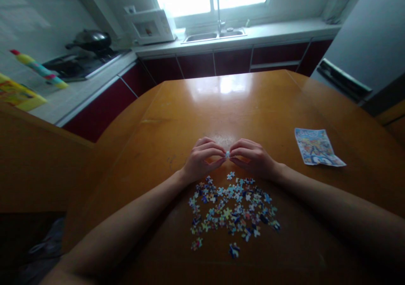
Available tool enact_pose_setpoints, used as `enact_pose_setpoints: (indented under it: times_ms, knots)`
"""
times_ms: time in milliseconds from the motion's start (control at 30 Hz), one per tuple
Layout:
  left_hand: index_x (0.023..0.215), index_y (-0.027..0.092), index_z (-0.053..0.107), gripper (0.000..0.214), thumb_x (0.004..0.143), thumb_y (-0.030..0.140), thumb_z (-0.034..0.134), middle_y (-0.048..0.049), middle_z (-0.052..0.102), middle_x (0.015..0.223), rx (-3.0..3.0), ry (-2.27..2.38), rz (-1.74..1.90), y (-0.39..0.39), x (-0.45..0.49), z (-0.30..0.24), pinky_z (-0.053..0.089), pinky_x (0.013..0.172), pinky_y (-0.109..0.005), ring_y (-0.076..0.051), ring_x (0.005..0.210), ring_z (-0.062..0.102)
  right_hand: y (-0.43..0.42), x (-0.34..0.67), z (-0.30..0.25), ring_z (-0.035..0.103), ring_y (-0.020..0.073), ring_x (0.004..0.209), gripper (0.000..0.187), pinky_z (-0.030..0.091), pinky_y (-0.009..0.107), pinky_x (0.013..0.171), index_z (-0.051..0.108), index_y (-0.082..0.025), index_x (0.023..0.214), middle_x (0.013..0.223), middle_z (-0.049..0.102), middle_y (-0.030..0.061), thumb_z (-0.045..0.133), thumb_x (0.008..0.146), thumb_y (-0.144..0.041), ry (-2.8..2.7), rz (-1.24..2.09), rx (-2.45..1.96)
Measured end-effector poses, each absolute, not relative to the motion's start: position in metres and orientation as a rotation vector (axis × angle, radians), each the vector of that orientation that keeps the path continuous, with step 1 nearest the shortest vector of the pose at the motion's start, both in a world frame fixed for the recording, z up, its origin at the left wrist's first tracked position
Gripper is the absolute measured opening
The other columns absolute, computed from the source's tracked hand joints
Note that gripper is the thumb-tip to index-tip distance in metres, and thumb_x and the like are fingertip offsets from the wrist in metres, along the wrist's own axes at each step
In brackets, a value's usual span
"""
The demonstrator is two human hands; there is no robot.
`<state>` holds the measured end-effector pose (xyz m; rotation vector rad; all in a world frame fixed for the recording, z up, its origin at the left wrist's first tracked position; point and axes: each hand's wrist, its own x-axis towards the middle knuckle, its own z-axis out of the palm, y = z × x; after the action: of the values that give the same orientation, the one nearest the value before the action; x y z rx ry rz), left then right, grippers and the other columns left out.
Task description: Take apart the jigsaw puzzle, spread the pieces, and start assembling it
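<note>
Between the fingertips of both hands is a small pale-blue jigsaw puzzle piece [227, 154]; whether it is one piece or two joined cannot be made out. My left hand [204, 158] pinches it from the left, thumb below and fingers above. From the other side my right hand [251, 156] pinches it the same way. Just below the hands, many loose jigsaw pieces [227, 213] lie scattered in a patch on the wooden table, in blue, white, yellow and reddish colours. One pale piece [230, 175] lies at the top of the patch, nearest the hands.
A creased, colourful picture sheet [316, 147] lies on the table [164, 125] to the right. Beyond the table are a counter with a sink [202, 37], a microwave [150, 27] and a stove with a wok [91, 40]. A fridge [363, 40] stands at the right.
</note>
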<state>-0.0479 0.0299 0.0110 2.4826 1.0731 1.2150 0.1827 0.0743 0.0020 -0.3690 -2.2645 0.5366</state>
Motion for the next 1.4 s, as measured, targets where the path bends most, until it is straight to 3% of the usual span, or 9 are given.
enact_pose_setpoints:
  times_ms: [167,267,500,1400]
  knots:
    - [0.09,0.026,0.072,0.005,0.087,0.029,0.074,0.0005,0.077,0.091,2.466,1.027,1.217,0.029,-0.048,0.011,0.051,0.082,-0.036,-0.016,0.084,0.063,0.074,0.181,0.002,0.061,0.0178,0.087,0.011,0.052,0.036,0.079,0.069,-0.024,0.095,0.095,0.068,0.0062,0.059,0.095,-0.021,-2.297,0.529,-0.339]
    - [0.102,0.024,0.071,0.017,0.086,0.028,0.075,-0.0031,0.076,0.101,2.435,1.03,1.225,0.03,-0.049,0.011,0.052,0.084,-0.037,-0.018,0.093,0.063,0.08,0.188,0.004,0.061,0.0188,0.085,0.012,0.051,0.038,0.078,0.071,-0.025,0.092,0.093,0.069,0.0061,0.059,0.094,-0.022,-2.277,0.513,-0.402]
    - [0.115,0.025,0.071,0.023,0.094,0.022,0.064,-0.0052,0.072,0.113,2.483,1.174,1.036,0.034,-0.054,0.003,0.049,0.094,-0.04,-0.021,0.105,0.057,0.098,0.214,0.0,0.06,0.0209,0.087,0.012,0.05,0.038,0.079,0.072,-0.024,0.088,0.091,0.069,0.0069,0.062,0.09,-0.02,-2.291,0.493,-0.572]
    - [0.131,0.038,0.064,0.035,0.097,0.029,0.059,-0.0052,0.063,0.124,2.656,1.21,0.659,0.033,-0.053,-0.004,0.039,0.104,-0.045,-0.025,0.117,0.049,0.096,0.212,0.002,0.056,0.0214,0.089,0.013,0.047,0.037,0.079,0.071,-0.024,0.088,0.093,0.066,0.0062,0.058,0.09,-0.02,-2.528,0.516,-0.588]
